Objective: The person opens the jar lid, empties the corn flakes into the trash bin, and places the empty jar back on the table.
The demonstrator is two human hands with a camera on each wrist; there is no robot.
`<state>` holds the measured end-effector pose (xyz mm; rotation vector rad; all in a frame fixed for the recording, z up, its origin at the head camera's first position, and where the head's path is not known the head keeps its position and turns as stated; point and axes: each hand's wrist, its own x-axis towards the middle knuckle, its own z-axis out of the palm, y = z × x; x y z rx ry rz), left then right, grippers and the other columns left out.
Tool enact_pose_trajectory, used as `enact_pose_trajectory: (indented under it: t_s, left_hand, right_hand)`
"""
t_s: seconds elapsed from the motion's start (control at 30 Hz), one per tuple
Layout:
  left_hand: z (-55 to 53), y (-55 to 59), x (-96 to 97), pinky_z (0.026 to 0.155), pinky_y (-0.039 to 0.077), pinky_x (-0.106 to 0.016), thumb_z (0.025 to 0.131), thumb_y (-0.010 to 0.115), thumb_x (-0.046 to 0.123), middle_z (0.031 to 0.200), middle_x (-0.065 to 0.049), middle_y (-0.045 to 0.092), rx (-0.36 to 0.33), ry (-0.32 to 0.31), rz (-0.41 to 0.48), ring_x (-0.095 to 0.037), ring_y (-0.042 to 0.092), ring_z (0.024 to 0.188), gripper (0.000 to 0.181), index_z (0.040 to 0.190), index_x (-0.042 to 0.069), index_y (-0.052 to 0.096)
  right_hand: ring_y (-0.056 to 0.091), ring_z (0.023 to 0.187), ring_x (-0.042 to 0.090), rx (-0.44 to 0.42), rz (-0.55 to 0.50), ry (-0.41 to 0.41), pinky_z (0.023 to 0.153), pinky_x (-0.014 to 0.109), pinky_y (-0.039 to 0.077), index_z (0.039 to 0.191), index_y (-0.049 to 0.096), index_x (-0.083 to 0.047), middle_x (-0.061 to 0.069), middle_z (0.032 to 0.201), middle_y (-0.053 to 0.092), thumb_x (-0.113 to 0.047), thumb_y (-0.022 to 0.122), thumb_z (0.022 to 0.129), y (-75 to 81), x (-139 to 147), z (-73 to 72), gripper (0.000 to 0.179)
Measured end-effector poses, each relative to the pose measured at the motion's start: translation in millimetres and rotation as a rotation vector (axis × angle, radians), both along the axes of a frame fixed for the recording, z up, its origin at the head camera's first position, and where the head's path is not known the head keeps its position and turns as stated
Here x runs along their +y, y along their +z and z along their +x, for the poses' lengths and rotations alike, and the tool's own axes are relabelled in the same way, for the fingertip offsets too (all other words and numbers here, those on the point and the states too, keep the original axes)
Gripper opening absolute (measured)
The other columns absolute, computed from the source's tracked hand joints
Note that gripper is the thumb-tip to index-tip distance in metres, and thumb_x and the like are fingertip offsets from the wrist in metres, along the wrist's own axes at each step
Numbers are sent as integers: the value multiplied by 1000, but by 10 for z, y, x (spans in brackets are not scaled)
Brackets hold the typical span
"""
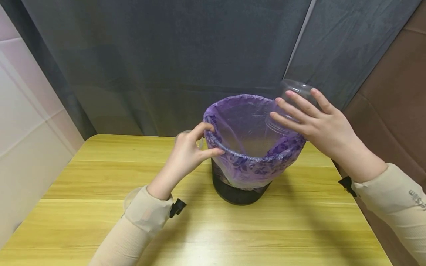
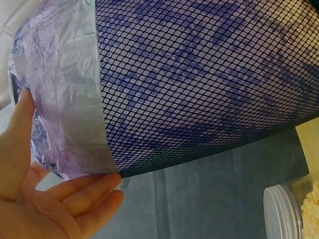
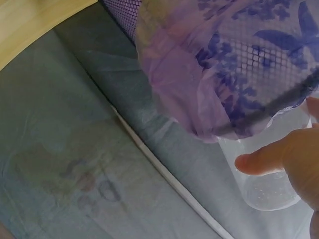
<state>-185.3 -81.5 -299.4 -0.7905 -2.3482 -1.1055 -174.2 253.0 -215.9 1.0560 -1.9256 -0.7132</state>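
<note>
A black mesh trash can point(image 1: 241, 197) stands on the table, lined with a purple patterned trash bag point(image 1: 253, 173) folded over its rim. My left hand point(image 1: 188, 149) grips the lined rim at the left, thumb on the rim and other fingers against the folded bag point(image 2: 75, 99). At the far right of the rim, my right hand point(image 1: 316, 122) holds a clear plastic jar point(image 1: 279, 127), tilted with its mouth toward the can's opening. In the right wrist view the thumb lies along the side of the jar point(image 3: 269, 191), whose upper part is hidden behind the bag.
A jar with yellowish pieces point(image 2: 311, 209) and a pale lid point(image 2: 281, 214) stands behind my left hand. Another clear round item point(image 1: 129, 197) is partly hidden under my left sleeve on the wooden table point(image 1: 100, 173). A grey curtain point(image 1: 159, 66) hangs behind the table.
</note>
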Motion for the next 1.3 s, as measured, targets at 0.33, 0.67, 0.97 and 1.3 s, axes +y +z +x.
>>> enact_pose_trajectory:
  t_s: [0.33, 0.67, 0.97, 1.3]
  left_hand:
    - [-1, -10, 2, 82, 50, -45, 68, 87, 30, 84, -9, 68, 5, 3, -1, -30, 65, 92, 52, 110, 13, 60]
    - [-5, -13, -2, 83, 50, -45, 68, 87, 30, 90, -11, 69, 8, 6, 1, -31, 65, 94, 53, 110, 13, 61]
    - [-6, -8, -3, 83, 50, -45, 68, 87, 30, 88, -10, 69, 8, 5, 8, -31, 65, 93, 53, 110, 13, 60]
    - [-12, 5, -8, 84, 50, -46, 68, 87, 30, 86, -11, 68, 0, 6, 3, -32, 65, 94, 53, 110, 12, 61]
  right_hand:
    - [29, 139, 22, 1, 2, -12, 109, 47, 24, 155, 13, -28, -1, 157, 20, 25, 41, 84, -12, 4, 14, 93]
    - [29, 139, 23, 20, 0, 11, 109, 47, 23, 153, 21, -26, 1, 156, 25, 26, 37, 83, -4, -12, 6, 89]
    - [30, 138, 20, 117, -46, 54, 110, 43, 23, 150, 30, -28, -1, 152, 33, 19, 52, 77, 47, -49, -16, 89]
    - [27, 139, 14, 175, -173, 90, 110, 41, 24, 150, 28, -35, -7, 151, 34, 22, 44, 84, 118, -41, -34, 89]
